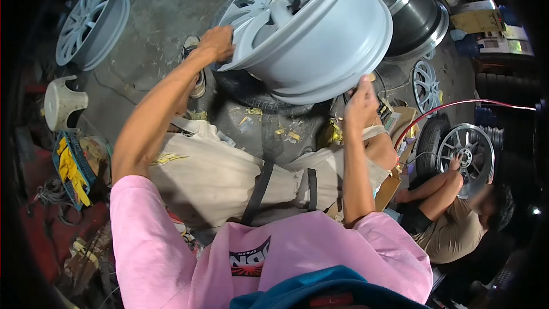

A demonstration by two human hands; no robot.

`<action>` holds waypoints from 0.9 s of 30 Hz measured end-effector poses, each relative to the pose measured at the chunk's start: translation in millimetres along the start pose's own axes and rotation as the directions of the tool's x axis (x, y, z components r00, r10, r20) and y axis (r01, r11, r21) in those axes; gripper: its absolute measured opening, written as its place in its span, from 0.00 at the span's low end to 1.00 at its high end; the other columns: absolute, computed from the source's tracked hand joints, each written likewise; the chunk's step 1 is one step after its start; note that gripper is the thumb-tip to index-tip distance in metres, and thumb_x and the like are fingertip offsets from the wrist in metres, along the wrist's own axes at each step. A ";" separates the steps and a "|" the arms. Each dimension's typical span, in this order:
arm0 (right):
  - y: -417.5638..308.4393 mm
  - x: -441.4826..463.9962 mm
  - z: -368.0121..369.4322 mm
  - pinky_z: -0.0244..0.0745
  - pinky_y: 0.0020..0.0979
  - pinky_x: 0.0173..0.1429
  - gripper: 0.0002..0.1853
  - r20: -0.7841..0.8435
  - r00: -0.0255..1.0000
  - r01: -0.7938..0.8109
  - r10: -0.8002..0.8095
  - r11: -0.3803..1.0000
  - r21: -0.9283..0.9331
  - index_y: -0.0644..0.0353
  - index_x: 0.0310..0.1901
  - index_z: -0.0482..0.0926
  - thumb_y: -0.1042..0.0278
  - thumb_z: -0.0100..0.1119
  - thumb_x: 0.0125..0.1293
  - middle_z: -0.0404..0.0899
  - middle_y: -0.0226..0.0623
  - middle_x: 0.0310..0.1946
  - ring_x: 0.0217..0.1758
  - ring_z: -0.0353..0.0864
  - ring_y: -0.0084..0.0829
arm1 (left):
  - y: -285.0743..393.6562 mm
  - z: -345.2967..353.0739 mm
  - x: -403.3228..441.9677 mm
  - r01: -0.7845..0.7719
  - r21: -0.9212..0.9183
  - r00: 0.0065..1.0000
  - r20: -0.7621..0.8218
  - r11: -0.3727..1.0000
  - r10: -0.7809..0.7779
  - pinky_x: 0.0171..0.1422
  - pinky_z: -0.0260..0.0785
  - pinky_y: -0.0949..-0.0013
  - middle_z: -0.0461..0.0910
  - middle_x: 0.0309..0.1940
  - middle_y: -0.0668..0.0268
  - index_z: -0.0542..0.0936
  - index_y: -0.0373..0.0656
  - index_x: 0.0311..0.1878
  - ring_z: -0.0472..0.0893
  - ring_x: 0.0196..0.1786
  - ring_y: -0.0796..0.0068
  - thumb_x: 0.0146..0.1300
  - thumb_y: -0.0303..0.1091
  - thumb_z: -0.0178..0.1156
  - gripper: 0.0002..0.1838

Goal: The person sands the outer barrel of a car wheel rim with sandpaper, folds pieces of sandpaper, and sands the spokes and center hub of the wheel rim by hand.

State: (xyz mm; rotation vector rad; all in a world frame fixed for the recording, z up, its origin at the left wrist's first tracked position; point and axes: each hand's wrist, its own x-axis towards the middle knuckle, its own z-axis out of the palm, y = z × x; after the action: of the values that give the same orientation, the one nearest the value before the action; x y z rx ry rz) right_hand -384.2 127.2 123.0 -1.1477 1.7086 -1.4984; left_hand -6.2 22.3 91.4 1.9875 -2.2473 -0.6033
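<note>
A large light-grey wheel rim [326,40] stands tilted in front of me, its spokes turned to the upper left. Beneath it lies a black tire [246,91] on the floor. My left hand [217,44] is closed on the rim's near left edge. Beside the lower right edge of the barrel is my right hand [361,106], its fingers closed. A small tan piece [371,77] shows at those fingertips, too small to name surely. Whether the right hand touches the rim I cannot tell.
Another grey rim [91,26] stands at left, near a white stool [63,103] and a blue basket [74,163] with yellow gloves. A dark metal barrel-shaped rim [414,17] stands behind. A red hose [457,103] crosses at right, where a person [457,234] sits touching a spoked wheel [474,154].
</note>
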 end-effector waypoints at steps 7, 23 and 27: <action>-51.2 158.5 1.6 0.74 0.37 0.40 0.22 0.117 0.983 0.182 -0.143 0.858 -0.480 0.72 0.40 0.85 0.57 0.54 0.82 0.78 0.41 0.21 0.28 0.75 0.26 | 68.1 -53.8 -25.4 0.180 -0.313 0.984 0.070 0.933 -0.166 0.67 0.76 0.49 0.86 0.52 0.35 0.82 0.24 0.60 0.86 0.59 0.40 0.63 0.54 0.71 0.37; -7.2 -12.7 -24.0 0.75 0.40 0.61 0.12 0.428 0.614 0.767 -0.663 0.373 -0.522 0.56 0.51 0.92 0.72 0.67 0.68 0.84 0.38 0.49 0.55 0.79 0.42 | 48.1 -46.4 -27.8 0.002 -0.222 0.999 -0.050 0.975 -0.014 0.42 0.79 0.63 0.87 0.28 0.56 0.89 0.33 0.40 0.89 0.33 0.67 0.71 0.68 0.61 0.38; 16.1 -57.7 -35.9 0.77 0.43 0.54 0.06 0.653 0.692 0.658 -0.308 0.643 -0.393 0.66 0.42 0.89 0.75 0.66 0.68 0.83 0.44 0.41 0.49 0.81 0.47 | 67.3 -77.6 -42.1 0.071 -0.242 0.997 0.045 0.968 -0.062 0.53 0.79 0.50 0.87 0.36 0.36 0.87 0.26 0.41 0.90 0.45 0.43 0.76 0.66 0.54 0.41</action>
State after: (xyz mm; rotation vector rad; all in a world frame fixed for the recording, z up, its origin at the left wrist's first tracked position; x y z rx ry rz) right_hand -392.4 194.9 108.1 -2.3149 1.5371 -0.7113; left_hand -38.2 50.2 194.0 1.9499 -2.0178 -0.8832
